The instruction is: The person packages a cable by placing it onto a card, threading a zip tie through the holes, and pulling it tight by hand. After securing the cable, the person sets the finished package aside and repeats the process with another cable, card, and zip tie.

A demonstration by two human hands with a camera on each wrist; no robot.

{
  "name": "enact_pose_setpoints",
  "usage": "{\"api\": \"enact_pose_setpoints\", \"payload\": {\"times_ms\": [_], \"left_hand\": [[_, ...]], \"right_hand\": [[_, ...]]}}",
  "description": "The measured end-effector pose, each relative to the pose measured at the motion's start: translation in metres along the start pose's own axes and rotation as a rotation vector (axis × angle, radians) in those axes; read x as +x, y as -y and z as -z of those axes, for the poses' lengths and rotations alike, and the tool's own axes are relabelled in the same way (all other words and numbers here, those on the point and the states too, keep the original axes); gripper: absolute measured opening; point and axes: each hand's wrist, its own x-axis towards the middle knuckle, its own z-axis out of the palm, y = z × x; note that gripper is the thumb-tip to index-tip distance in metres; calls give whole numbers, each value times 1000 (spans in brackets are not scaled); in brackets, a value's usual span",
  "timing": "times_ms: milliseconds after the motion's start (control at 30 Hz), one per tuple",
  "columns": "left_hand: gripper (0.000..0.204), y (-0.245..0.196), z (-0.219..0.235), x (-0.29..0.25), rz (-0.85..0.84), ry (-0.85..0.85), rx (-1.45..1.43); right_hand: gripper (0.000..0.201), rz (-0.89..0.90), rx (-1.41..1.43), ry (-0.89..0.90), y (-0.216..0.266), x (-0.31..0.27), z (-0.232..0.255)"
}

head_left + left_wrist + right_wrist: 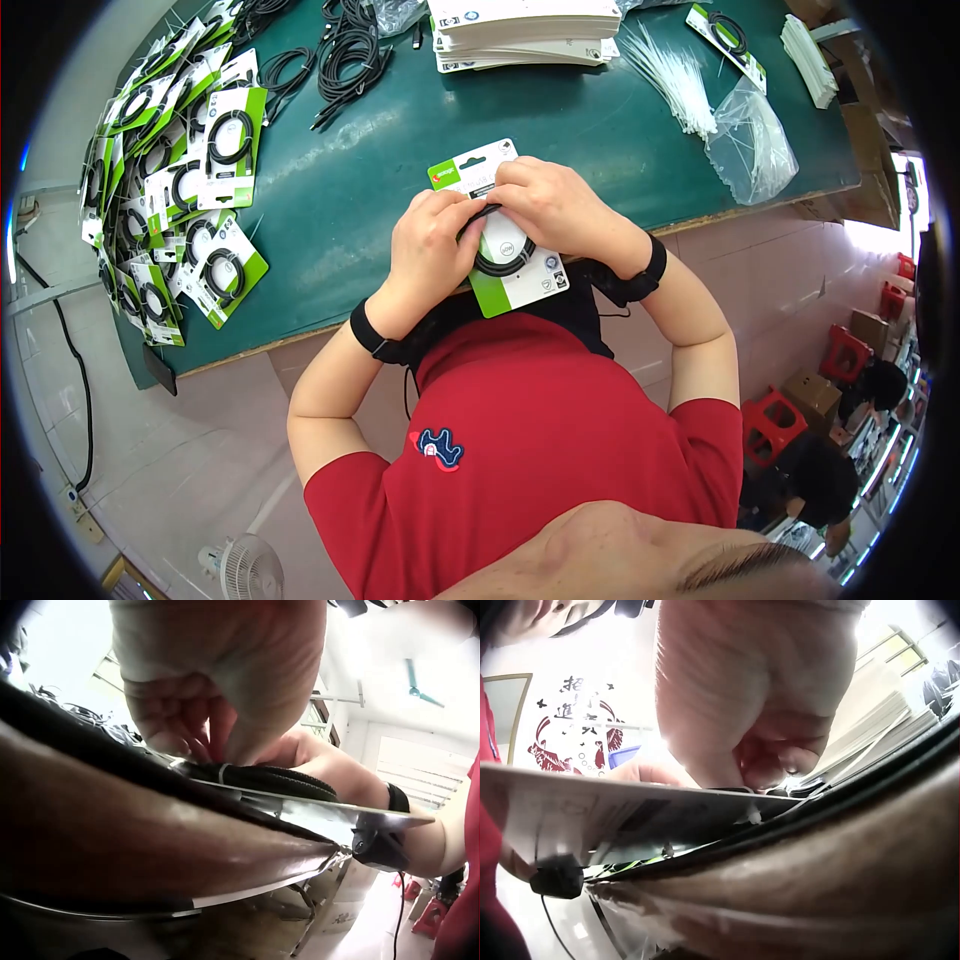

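Note:
A coiled black cable [505,262] lies against a white and green packaging card [533,283] at the table's front edge. My left hand [432,243] pinches the coil's left upper side between thumb and fingers. From the right, my right hand [556,205] has its fingers curled onto the top of the same coil, partly hiding it. A white cable tie [223,774] loops over the cable just under the fingertips in the left wrist view. Below the card in the right wrist view, a small white tie head [754,814] sticks out of its underside.
Finished-looking cards with coiled cables [230,140] pile up at the left. Loose black cables [350,65] lie at the back, beside a stack of white cards [525,30]. White cable ties [670,80] and a clear plastic bag [752,145] are at the right.

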Motion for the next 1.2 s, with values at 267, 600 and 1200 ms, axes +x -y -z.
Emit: {"api": "enact_pose_setpoints", "payload": {"times_ms": [267, 600, 1200], "left_hand": [[21, -6, 14, 4, 6, 70, 102], [27, 11, 30, 11, -388, 294, -35], [27, 0, 22, -2, -273, 227, -83]], "right_hand": [[20, -2, 59, -111, 3, -6, 12], [24, 59, 158, 210, 24, -32, 22], [22, 43, 347, 190, 5, -31, 29]]}}
